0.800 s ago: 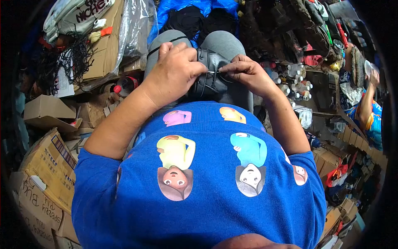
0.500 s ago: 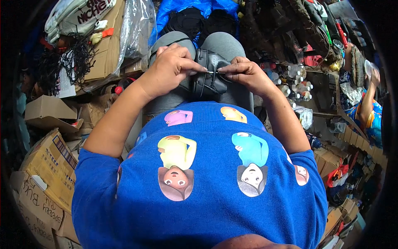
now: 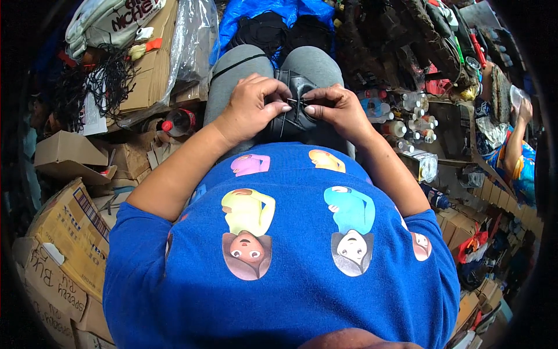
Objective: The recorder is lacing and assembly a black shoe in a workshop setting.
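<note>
A black leather shoe [image 3: 300, 85] lies across my lap between my knees, with dark thread along its middle. My left hand [image 3: 260, 104] is closed in a pinch at its left side, thumb and forefinger on a thin shiny needle [image 3: 293, 100] that points toward the shoe's middle. From the right, my right hand [image 3: 339, 109] pinches at the shoe's seam, thumb and forefinger close to the needle's other end. What sits between those right fingertips is too small to make out. A black band [image 3: 238, 65] crosses my left thigh.
Black cords [image 3: 110, 87] and cardboard [image 3: 142, 87] lie at left, near a red-capped bottle [image 3: 181, 123] and boxes [image 3: 70, 157]. Several bottles [image 3: 415, 119] stand at right. Black material [image 3: 261, 32] rests on blue plastic [image 3: 232, 17] beyond my knees. Another person's arm [image 3: 517, 136] shows at far right.
My left hand has come down nearer my body, uncovering the band on my left thigh. The needle shows a shorter length between my hands. My right hand has shifted slightly left.
</note>
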Demonstrator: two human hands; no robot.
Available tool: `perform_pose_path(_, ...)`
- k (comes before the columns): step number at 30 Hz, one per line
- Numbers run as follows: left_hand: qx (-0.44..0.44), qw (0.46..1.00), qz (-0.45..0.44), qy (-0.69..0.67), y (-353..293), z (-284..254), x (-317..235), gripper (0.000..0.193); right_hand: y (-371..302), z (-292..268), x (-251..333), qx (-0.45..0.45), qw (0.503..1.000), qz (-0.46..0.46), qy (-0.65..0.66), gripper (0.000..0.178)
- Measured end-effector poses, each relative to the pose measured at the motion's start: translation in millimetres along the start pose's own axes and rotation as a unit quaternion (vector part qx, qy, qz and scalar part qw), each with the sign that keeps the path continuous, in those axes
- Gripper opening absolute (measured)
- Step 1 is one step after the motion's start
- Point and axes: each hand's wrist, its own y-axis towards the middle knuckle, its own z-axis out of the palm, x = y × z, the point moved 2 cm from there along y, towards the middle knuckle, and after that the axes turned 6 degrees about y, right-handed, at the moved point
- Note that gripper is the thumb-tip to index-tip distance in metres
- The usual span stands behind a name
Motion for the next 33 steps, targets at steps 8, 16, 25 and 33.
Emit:
perform_pose_path(8, -0.067, 0.989, 0.087, 0.095, 11, -6, 0, 0.015, 10, -7, 5, 0.019, 0.976, 0.142, 0.166, 0.016)
perform_pose_path(16, 0.044, 0.958, 0.071, 0.274, 2, -27, -35, 0.015, 2, -20, 37, 0.074, 0.944, -0.097, -0.306, 0.009)
perform_pose_path(25, 0.131, 0.872, 0.197, 0.429, 6, -24, -37, 0.014, 10, -10, 48, 0.123, 0.888, -0.125, -0.424, 0.006)
perform_pose_path(33, 0.069, 0.985, -0.155, 0.04, -26, -102, 27, 0.004, -18, -85, 0, -0.042, 0.983, 0.171, 0.044, 0.012)
